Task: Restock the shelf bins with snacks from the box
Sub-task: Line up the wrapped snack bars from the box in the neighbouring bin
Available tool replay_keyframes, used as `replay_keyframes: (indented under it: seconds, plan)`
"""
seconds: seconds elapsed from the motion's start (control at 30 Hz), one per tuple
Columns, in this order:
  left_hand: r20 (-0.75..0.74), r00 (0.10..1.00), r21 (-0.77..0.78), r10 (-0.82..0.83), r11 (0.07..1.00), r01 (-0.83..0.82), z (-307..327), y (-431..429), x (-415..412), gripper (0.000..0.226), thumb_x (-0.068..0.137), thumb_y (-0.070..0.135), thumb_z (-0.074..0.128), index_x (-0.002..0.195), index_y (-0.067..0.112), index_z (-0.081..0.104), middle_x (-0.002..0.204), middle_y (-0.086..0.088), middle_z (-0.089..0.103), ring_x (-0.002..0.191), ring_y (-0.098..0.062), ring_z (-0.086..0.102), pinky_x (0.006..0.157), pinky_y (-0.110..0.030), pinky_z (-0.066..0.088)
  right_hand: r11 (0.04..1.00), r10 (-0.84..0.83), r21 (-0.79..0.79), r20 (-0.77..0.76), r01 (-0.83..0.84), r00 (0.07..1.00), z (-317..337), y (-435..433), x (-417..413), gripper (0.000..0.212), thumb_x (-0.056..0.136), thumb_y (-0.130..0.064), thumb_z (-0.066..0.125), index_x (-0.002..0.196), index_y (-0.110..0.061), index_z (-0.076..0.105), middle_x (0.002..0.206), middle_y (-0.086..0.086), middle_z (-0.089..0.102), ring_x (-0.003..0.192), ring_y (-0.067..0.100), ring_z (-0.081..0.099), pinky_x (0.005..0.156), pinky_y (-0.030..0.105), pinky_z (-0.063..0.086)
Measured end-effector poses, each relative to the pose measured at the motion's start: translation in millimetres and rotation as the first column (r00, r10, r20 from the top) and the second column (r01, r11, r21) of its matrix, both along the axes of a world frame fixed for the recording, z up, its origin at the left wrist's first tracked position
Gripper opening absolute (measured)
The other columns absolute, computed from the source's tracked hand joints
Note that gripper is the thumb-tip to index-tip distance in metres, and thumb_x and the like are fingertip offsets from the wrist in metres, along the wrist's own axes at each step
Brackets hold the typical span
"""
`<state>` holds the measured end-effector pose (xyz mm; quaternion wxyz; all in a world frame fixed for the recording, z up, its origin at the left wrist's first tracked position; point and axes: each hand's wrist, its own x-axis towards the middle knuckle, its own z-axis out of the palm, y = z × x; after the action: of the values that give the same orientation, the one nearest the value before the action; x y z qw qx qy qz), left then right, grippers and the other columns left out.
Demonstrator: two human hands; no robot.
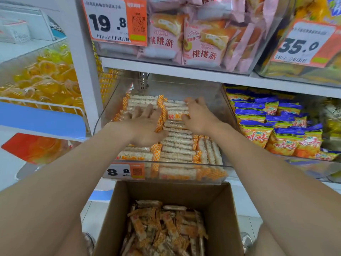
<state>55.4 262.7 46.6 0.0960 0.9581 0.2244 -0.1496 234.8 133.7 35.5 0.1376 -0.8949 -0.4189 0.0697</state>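
We found the bin (221, 111) partly filled with snacks (177, 145); the box (221, 218) below held many more. The left hand (145, 124) lay flat on the rows; whether the right hand (198, 117) gripped one, we could not tell.

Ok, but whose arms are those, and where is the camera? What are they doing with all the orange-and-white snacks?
There is no machine here, just a person. The camera sits on their head and looks down, so you see their two bare arms. The left hand lies flat on the snack bars in a clear shelf bin. The right hand rests on the bars too, with its fingers bent; I cannot tell if it holds one. Below stands a cardboard box with more of the same bars inside. On the shelf above sit pink cake packs, and to the right lie blue and yellow bags.
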Motion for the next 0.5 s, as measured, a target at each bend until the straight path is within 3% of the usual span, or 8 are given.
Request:
replay_keyframes:
  seconds: [0.2,0.33,0.43,0.5]
  plan:
    - [0.022,1.0,-0.001,-0.008,1.0,0.008,-2,-1,-3,0.088,0.1,0.077,0.023,0.163,0.034,-0.021,0.171,0.003,-0.028,0.157,-0.035,-0.024,0.127,-0.058,-0.006,0.999,0.021,-0.036,0.14,-0.017,0.99,-9,2,1,0.049,0.102,-0.017,0.058,0.147,-0.017,0.041,0.145,0.017,0.029,0.14,0.044,0.031,0.112,0.057,0.042]
    - [0.035,0.999,0.002,-0.006,1.0,0.006,-4,-2,-2,0.09,0.099,0.077,0.024,0.164,0.033,-0.02,0.172,0.001,-0.026,0.157,-0.036,-0.023,0.127,-0.059,-0.006,0.993,0.091,-0.095,0.258,-0.068,0.962,-10,7,-9,0.074,0.091,-0.006,0.06,0.157,-0.022,0.032,0.152,0.02,0.032,0.146,0.043,0.026,0.11,0.06,0.045]
    - [0.048,0.999,0.004,-0.003,1.0,0.003,-5,-2,-2,0.09,0.099,0.077,0.024,0.164,0.031,-0.019,0.172,0.0,-0.025,0.158,-0.036,-0.022,0.127,-0.059,-0.005,0.955,0.178,-0.284,0.322,-0.084,0.93,-15,5,-19,0.092,0.096,-0.005,0.059,0.167,-0.018,0.003,0.168,0.025,0.012,0.158,0.043,0.007,0.125,0.056,0.019]
    - [0.063,0.998,0.015,-0.007,1.0,0.006,-5,-2,-1,0.091,0.099,0.077,0.024,0.165,0.028,-0.017,0.173,-0.003,-0.023,0.159,-0.034,-0.02,0.127,-0.059,-0.003,0.961,0.174,-0.262,0.347,-0.082,0.922,-13,4,-21,0.089,0.099,-0.015,0.056,0.167,-0.014,-0.001,0.169,0.026,0.007,0.159,0.042,0.003,0.128,0.053,0.009]
